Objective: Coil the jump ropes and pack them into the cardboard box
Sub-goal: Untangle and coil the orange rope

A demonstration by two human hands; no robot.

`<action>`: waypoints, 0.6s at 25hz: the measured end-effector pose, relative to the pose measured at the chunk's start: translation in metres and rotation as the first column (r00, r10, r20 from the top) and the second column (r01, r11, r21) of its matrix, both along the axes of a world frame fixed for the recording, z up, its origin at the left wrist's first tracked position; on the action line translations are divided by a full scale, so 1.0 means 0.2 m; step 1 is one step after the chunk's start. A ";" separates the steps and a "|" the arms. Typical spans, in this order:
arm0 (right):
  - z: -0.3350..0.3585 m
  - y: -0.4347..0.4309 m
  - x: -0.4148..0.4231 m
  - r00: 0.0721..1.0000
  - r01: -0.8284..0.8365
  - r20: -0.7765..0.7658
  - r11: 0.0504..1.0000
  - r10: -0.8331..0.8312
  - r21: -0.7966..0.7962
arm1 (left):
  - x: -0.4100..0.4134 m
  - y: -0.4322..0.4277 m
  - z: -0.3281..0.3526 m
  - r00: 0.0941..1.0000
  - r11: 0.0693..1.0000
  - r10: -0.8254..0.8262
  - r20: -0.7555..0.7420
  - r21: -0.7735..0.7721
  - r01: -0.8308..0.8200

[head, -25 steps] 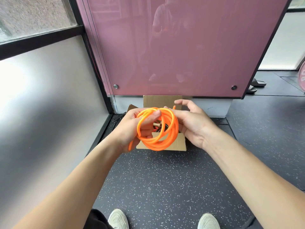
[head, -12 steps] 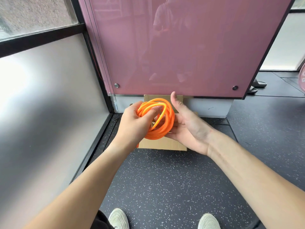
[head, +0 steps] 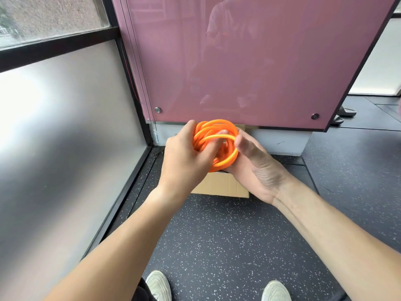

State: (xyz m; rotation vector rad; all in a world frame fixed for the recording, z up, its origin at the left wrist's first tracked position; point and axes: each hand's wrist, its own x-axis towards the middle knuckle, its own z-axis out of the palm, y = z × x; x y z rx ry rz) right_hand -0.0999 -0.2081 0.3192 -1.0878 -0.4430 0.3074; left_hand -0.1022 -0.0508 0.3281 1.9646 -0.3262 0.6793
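Observation:
An orange jump rope (head: 219,130), wound into a tight coil of several loops, is held between both hands above the cardboard box (head: 221,185). My left hand (head: 186,157) grips the coil's left side, thumb hooked through the loops. My right hand (head: 253,164) holds the coil's right and lower side, thumb against one loop; its fingers are hidden behind the rope. The box stands on the floor against the wall base, and the hands cover most of it, inside included.
A pink glossy panel (head: 249,61) rises right behind the box. A frosted glass wall with a black frame (head: 65,127) closes the left side. Dark speckled floor (head: 227,235) stretches toward my two shoes (head: 158,285). Black sandals (head: 345,115) lie at far right.
The coil has been drawn tighter and rose in the view, toward the panel. My right hand turned palm up under the rope, and my left hand closed further over it.

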 end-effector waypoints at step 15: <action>0.07 -0.11 -0.02 0.993 -0.035 0.110 0.990 0.050 -0.135 | 0.03 0.09 0.00 0.671 0.678 -0.700 -0.245 -0.521 0.518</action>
